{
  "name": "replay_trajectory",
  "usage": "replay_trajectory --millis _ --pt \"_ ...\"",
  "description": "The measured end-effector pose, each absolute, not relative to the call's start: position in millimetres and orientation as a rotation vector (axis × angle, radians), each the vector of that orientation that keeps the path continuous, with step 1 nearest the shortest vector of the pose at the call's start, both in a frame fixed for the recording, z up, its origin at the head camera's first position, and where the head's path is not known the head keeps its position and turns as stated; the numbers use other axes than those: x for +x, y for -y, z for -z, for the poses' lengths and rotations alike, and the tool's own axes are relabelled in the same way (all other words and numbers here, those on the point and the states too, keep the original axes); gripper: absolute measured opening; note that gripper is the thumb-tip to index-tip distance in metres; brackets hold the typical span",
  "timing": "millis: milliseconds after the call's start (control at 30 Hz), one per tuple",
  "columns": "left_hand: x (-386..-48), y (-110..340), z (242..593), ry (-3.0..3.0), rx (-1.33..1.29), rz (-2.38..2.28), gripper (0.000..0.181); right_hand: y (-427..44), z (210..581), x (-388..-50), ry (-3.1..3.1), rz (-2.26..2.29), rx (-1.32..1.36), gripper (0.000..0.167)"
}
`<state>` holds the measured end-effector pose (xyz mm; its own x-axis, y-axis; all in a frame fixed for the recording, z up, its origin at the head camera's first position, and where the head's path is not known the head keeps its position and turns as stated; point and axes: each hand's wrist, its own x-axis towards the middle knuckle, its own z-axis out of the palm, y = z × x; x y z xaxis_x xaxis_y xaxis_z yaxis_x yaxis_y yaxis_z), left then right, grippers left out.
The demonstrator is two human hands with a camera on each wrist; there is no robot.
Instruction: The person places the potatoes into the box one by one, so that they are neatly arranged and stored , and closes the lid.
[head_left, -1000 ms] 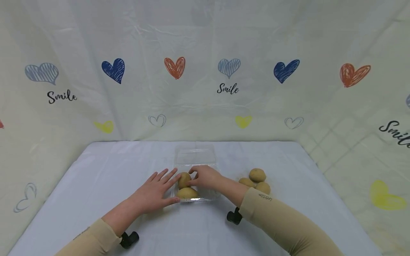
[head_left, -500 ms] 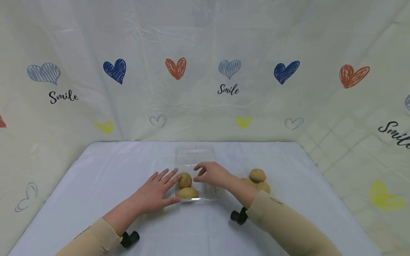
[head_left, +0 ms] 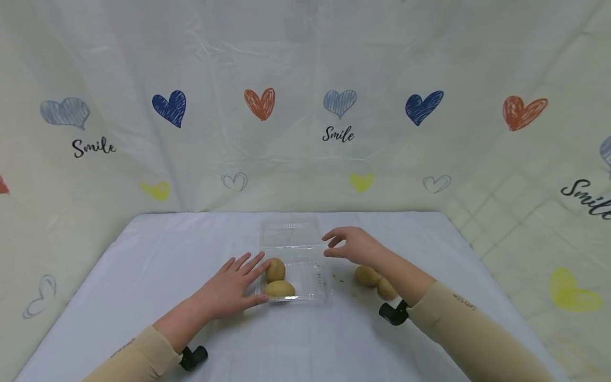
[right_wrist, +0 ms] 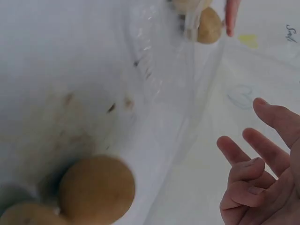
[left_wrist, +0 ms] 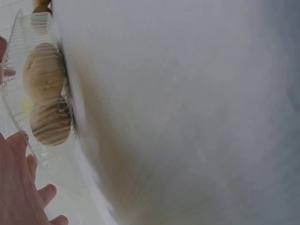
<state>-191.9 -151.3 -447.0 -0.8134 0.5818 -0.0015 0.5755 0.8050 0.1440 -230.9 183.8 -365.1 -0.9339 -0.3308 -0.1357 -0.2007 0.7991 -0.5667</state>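
A clear plastic clamshell box [head_left: 306,273] stands on the table with its lid [head_left: 291,232] folded back. Inside, along its left side, lie two potatoes, a rear one [head_left: 275,270] and a front one [head_left: 279,289]. My left hand [head_left: 226,291] rests with spread fingers at the box's left edge. In the left wrist view both potatoes show through the ribbed wall. Past the box's right rear corner hovers my right hand [head_left: 354,245], fingers loosely bent and holding nothing. Below that forearm are more potatoes [head_left: 366,276], partly covered by the arm.
A white cloth [head_left: 305,339] covers the table. Dark crumbs [right_wrist: 111,108] lie between the box and the loose potatoes [right_wrist: 97,190]. Behind the table hangs a pale backdrop [head_left: 296,159] printed with hearts. Each wrist wears a black camera [head_left: 193,358].
My right hand has drawn back from the rear potato in the box, moving right and away over the loose potatoes' side. The left hand stays where it was.
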Motion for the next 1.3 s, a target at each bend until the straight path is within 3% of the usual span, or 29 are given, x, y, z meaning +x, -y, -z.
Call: replay_trajectory --millis 533,1300 --pt "-187.9 151.0 448.3 -2.945 0.948 -0.264 0.085 -264.4 382.5 -208.6 -2.742 0.752 -0.359 0.045" --pt "-191.5 153.1 448.5 -2.932 0.928 -0.231 0.086 -264.3 398.1 -223.0 -2.635 0.442 -0.422 0.045"
